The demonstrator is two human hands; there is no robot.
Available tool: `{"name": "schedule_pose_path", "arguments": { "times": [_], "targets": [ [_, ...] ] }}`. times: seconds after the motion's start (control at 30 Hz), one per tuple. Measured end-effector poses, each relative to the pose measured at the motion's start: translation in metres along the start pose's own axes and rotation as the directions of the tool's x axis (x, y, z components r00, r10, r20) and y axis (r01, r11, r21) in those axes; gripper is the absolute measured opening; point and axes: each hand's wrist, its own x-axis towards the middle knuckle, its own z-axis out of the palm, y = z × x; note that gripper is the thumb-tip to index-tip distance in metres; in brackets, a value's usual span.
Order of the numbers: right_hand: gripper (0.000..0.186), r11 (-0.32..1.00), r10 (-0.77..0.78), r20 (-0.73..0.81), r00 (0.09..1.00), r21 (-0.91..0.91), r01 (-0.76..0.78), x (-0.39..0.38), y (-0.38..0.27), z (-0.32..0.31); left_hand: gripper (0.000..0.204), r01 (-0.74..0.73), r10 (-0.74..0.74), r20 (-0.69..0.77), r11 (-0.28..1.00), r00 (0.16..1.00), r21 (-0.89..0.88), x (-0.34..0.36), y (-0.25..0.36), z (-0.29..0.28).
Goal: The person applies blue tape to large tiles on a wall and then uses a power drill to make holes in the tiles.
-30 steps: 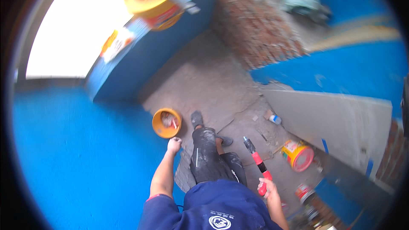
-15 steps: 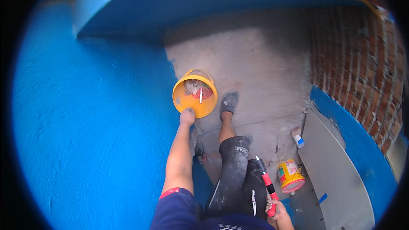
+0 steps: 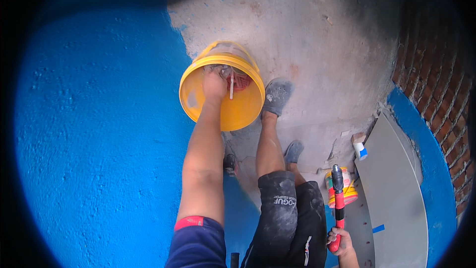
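Note:
A yellow bucket point(image 3: 242, 111) is tipped toward me, its mouth facing me and its handle at the far side. Inside lie a red bag point(image 3: 242, 81), some crumpled clear plastic and a thin white stick point(image 3: 231, 87). My left hand point(image 3: 214, 83) reaches into the bucket beside the white stick, among the plastic; its fingers are hidden, so what they hold does not show. At the lower right my right hand point(image 3: 340, 239) is closed around the red lower end of a slim nail gun point(image 3: 339, 203), red and black with a dark metal tip pointing up.
A blue-painted surface point(image 3: 99, 134) fills the left side. Bare grey concrete point(image 3: 327, 64) runs up the middle, with my shoes on it. To the right are a small yellow tub point(image 3: 350, 193), a white roll with blue tape point(image 3: 360, 151), a leaning grey board point(image 3: 396, 193) and a brick wall point(image 3: 436, 94).
My left hand has gone from the bucket's near rim down into it. The bucket appears larger and higher in view. The nail gun, still in my right hand, has turned more upright.

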Motion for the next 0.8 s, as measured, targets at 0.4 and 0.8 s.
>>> {"name": "schedule_pose_path", "arguments": {
  "times": [0.4, 0.8],
  "targets": [
    [0.014, 0.987, 0.023, -0.021, 1.0, -0.16, -0.026, 0.023, 0.0, 0.018, 0.029, 0.239, -0.245, -0.009, 0.936, 0.969, 0.26, 0.007, 0.032, -0.012],
    [0.011, 1.0, -0.016, -0.046, 0.999, -0.021, 0.015, 0.023, -0.008, 0.021, 0.037, 0.685, -0.757, 0.371, 0.135, 0.538, -0.716, 0.02, 0.108, -0.037]
  ]
}}
